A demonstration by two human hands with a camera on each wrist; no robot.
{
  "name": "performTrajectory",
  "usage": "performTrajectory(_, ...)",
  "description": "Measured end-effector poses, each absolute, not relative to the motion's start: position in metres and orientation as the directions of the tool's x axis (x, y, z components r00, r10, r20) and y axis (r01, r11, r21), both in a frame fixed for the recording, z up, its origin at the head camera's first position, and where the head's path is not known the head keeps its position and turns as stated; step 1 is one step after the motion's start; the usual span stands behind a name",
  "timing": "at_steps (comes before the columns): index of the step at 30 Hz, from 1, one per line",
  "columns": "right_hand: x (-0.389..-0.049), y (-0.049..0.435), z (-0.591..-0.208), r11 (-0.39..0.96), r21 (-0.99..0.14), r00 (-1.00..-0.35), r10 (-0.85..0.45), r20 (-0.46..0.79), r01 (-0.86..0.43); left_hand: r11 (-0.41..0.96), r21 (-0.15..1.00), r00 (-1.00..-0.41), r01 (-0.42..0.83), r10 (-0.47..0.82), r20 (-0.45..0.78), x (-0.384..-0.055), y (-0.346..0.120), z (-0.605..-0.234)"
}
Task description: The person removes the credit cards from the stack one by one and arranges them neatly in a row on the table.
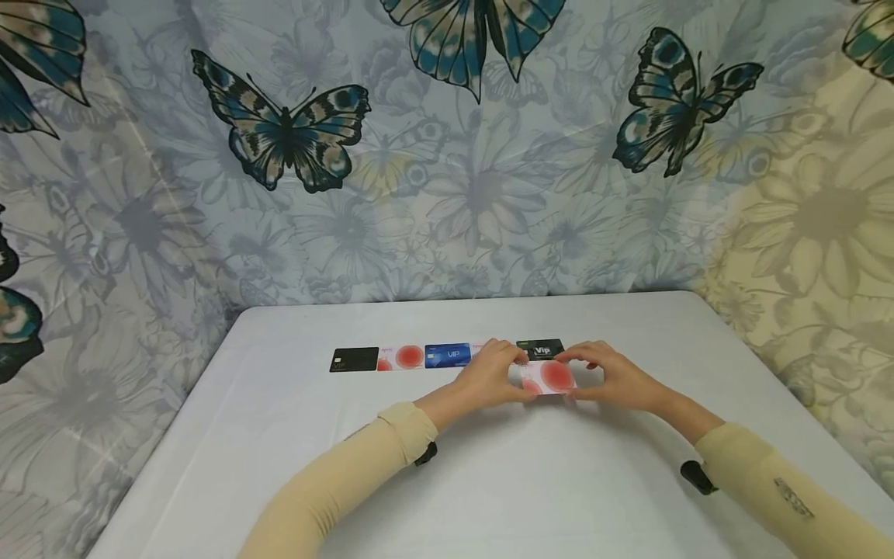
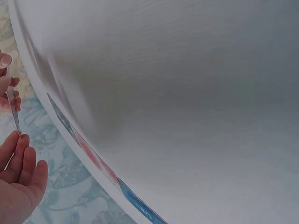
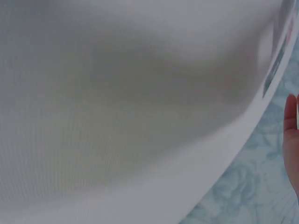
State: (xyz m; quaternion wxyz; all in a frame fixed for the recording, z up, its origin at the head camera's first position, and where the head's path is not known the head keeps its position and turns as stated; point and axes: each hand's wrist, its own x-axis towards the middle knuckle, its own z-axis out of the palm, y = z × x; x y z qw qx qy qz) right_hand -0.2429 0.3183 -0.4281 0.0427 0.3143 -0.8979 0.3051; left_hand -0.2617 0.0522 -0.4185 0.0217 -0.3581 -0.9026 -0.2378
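Between both hands, a white card with red circles [image 1: 548, 377] is held up above the table in the head view. My left hand [image 1: 491, 374] pinches its left side with thumb and fingers. The right hand [image 1: 615, 376] pinches the opposite side. Behind the held card lies a black VIP card [image 1: 541, 348], partly covered. To its left is a row with a black card [image 1: 354, 359], a red-circled card [image 1: 400, 357] and a blue VIP card [image 1: 448, 355]. Another pinkish card is mostly hidden behind my left hand. The left wrist view shows the held card [image 2: 14, 109] edge-on.
The cards lie on a white table [image 1: 279, 450] whose far edge meets a wall hanging [image 1: 482, 194] printed with flowers and butterflies. A dark strap piece [image 1: 698, 477] hangs under the right sleeve, another [image 1: 426, 453] under the left cuff.
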Motion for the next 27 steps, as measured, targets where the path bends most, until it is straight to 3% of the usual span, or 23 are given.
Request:
performTrajectory(12,-0.268,0.356,-0.425,0.699,-0.527,-0.861,-0.489,0.142,-0.484,0.679,0.406,-0.774,0.612,0.619,0.132,-0.291,0.098,-0.426)
performTrajectory(27,-0.286,0.384,-0.430,0.753,-0.540,-0.913,-0.401,0.075,-0.375,0.742,0.364,-0.819,0.563,0.559,0.126,-0.309,0.138,-0.441)
